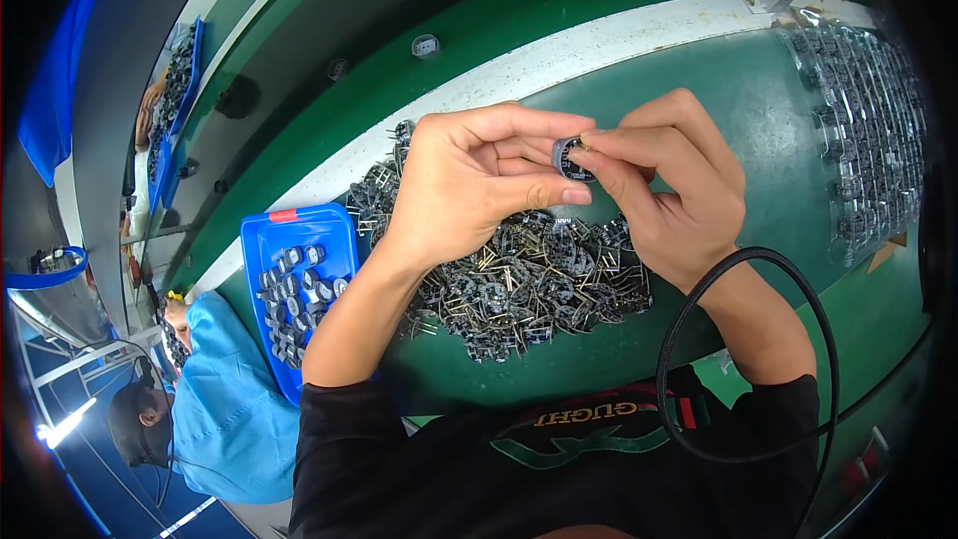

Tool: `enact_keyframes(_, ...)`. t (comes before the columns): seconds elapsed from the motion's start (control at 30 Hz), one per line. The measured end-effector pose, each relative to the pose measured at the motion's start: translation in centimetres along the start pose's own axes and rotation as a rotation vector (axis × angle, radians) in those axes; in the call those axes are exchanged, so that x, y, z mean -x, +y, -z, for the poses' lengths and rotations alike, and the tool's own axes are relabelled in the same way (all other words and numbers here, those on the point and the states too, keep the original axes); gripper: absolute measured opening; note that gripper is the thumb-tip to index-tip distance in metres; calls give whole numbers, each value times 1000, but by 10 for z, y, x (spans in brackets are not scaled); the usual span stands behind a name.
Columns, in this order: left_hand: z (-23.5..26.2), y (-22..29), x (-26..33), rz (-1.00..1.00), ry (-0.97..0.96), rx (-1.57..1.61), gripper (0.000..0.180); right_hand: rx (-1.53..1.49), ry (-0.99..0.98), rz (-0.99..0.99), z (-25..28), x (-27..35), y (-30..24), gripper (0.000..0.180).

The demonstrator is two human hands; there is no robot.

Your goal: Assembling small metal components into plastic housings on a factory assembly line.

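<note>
Above the pile, my two hands meet at a small round part with a grey rim and a dark inside. My left hand pinches it from the left between thumb and fingers. From the right, the thumb and forefinger of my right hand close on its edge; a tiny brass-coloured bit shows at those fingertips. Below lies a heap of dark small parts with thin metal pins. Beside my left forearm, a blue tray holds several small grey round parts.
Clear plastic trays filled with dark parts stand on the right of the green table. Beyond a white ledge runs a green strip with a few loose parts. A black cable loops over my right forearm. A co-worker in blue sits at left.
</note>
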State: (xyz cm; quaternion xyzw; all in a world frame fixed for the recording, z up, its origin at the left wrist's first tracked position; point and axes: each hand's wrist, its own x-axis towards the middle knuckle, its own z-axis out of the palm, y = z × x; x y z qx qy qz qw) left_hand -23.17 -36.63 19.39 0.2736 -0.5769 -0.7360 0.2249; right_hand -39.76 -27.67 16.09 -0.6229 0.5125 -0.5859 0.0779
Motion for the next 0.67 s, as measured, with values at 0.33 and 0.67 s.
enact_keyframes(0.33,6,9,-5,50,-10,-73,37,-121,-152,150,6,-8,20,23)
enact_keyframes(0.67,91,16,-81,-109,349,-507,34,164,-1014,-353,60,-34,33,19)
